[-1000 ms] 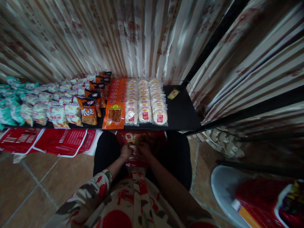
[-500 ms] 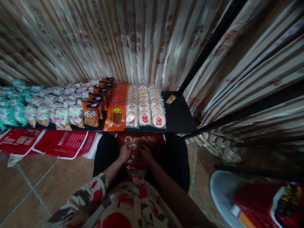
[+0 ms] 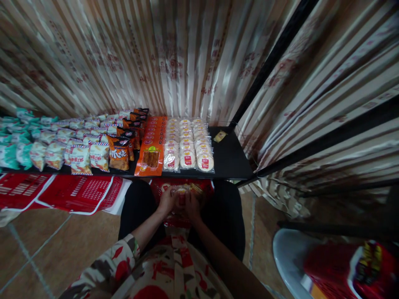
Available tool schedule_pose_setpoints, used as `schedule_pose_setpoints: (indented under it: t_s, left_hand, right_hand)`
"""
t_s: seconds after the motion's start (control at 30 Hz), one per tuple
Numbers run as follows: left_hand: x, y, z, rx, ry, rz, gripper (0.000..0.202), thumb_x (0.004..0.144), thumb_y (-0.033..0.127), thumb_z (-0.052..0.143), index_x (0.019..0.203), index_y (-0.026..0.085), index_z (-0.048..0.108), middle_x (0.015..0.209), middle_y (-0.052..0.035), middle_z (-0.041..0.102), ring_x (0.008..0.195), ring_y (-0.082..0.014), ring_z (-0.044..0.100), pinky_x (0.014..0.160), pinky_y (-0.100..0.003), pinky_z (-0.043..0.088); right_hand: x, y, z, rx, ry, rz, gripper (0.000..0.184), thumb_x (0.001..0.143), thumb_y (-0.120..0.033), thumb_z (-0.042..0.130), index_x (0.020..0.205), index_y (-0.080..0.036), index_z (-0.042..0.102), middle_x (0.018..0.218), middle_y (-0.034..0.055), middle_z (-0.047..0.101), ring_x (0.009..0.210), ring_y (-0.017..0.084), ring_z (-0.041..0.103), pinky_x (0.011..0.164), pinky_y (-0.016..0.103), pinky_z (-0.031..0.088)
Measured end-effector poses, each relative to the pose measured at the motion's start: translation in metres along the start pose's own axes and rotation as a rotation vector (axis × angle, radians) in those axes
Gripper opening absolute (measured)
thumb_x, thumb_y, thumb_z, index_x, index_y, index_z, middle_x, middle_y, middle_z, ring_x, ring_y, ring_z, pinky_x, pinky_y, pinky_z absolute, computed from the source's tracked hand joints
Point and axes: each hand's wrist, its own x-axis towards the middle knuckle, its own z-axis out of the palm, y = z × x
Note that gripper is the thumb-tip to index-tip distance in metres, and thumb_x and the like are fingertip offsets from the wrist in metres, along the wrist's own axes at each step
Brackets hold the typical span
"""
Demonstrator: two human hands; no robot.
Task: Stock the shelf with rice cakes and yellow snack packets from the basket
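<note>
Between my hands, over my lap, is a round cracker in a clear wrapper [image 3: 181, 196] with a red label. My left hand [image 3: 167, 202] grips its left side with curled fingers. On its right side, my right hand [image 3: 192, 206] has its fingers closed. Beneath both hands a red snack bag [image 3: 177, 221] lies across my thighs, with more wrapped pieces around its top. On the black shelf [image 3: 230, 158] in front, similar wrapped crackers [image 3: 188, 160] stand in three rows. An orange flat packet [image 3: 151, 145] lies just left of them.
Orange-black snack bags [image 3: 119, 154], white snack bags [image 3: 99, 156] and teal bags [image 3: 9, 154] fill the shelf's left. A small yellowish packet [image 3: 220, 136] lies at its right. Red packaging [image 3: 82, 193] lies below. A pale basin [image 3: 288, 257], dark pole [image 3: 264, 79] and curtain [image 3: 174, 54] are nearby.
My hands have come closer together around the wrapped cracker, the right one shifting in toward it. The view has tilted slightly, so the shelf sits a little lower.
</note>
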Motion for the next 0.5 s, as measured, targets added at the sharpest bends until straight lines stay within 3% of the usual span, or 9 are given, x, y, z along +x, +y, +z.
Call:
schedule_pose_setpoints:
  t_s: [0.23, 0.5]
  left_hand:
    - [-0.01, 0.031, 0.0, 0.069, 0.006, -0.003, 0.021, 0.077, 0.021, 0.055, 0.098, 0.017, 0.058, 0.082, 0.0, 0.065, 0.077, -0.0119, 0.059, 0.068, -0.02, 0.045]
    - [-0.014, 0.058, -0.003, 0.149, 0.021, 0.008, 0.019, 0.077, 0.022, 0.054, 0.094, 0.018, 0.061, 0.079, -0.0009, 0.065, 0.075, -0.0129, 0.058, 0.07, -0.022, 0.043]
  right_hand:
    - [0.001, -0.016, -0.019, -0.037, 0.133, -0.053, 0.039, 0.085, -0.048, 0.023, 0.08, -0.021, 0.05, 0.076, 0.0083, 0.063, 0.075, 0.021, 0.059, 0.071, 0.031, 0.043]
    - [0.013, -0.036, -0.033, 0.037, 0.124, -0.122, 0.039, 0.087, -0.046, 0.027, 0.088, -0.018, 0.054, 0.078, 0.0058, 0.062, 0.071, 0.017, 0.057, 0.066, 0.027, 0.043]
